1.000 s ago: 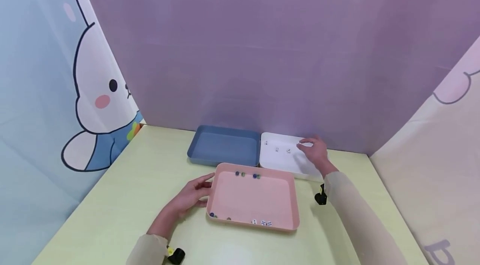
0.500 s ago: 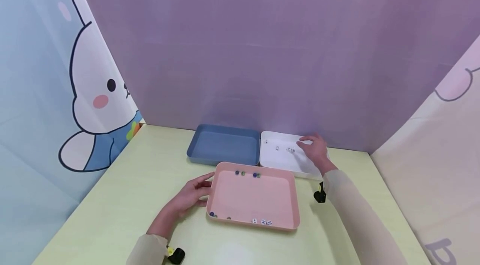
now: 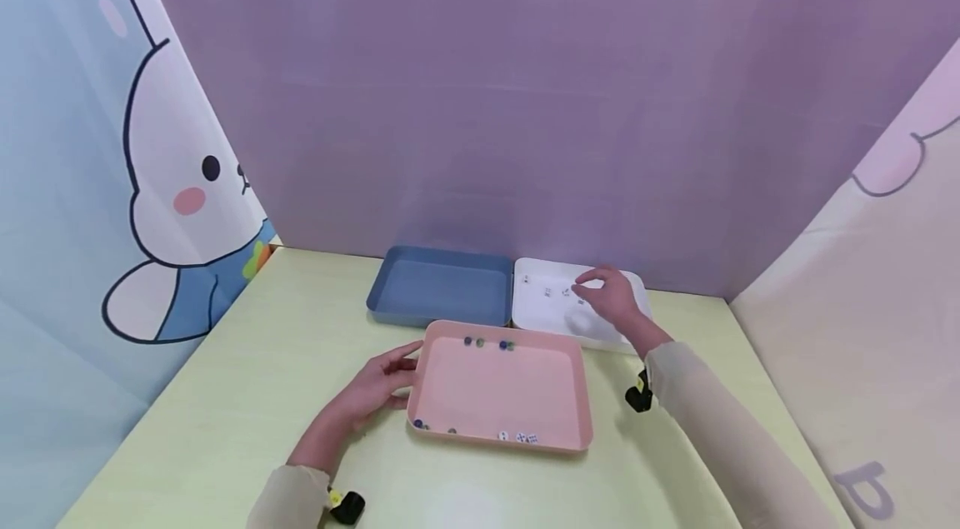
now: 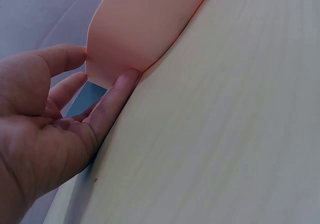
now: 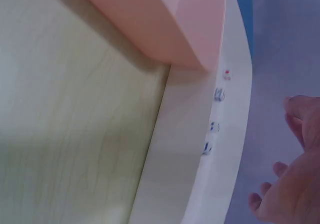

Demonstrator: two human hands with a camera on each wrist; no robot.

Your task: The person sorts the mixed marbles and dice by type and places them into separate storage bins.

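The left hand point(image 3: 371, 387), fingers extended, touches the left side of the pink tray point(image 3: 498, 391) while the right hand point(image 3: 612, 301), released with nothing in its fingers, hovers over four dice point(image 5: 219, 95) in the white tray point(image 3: 534, 316) behind.

- We can read no word or numeral for certain.
- We see a purple letter-like mark point(image 3: 865, 489) on the right-hand cloth point(image 3: 798, 329); which letter, we cannot tell.
- We spot red on one die point(image 5: 227, 75) in the white tray point(image 3: 534, 314).
- We find pips too small to count on the pink tray's point(image 3: 495, 391) dice point(image 3: 521, 436).
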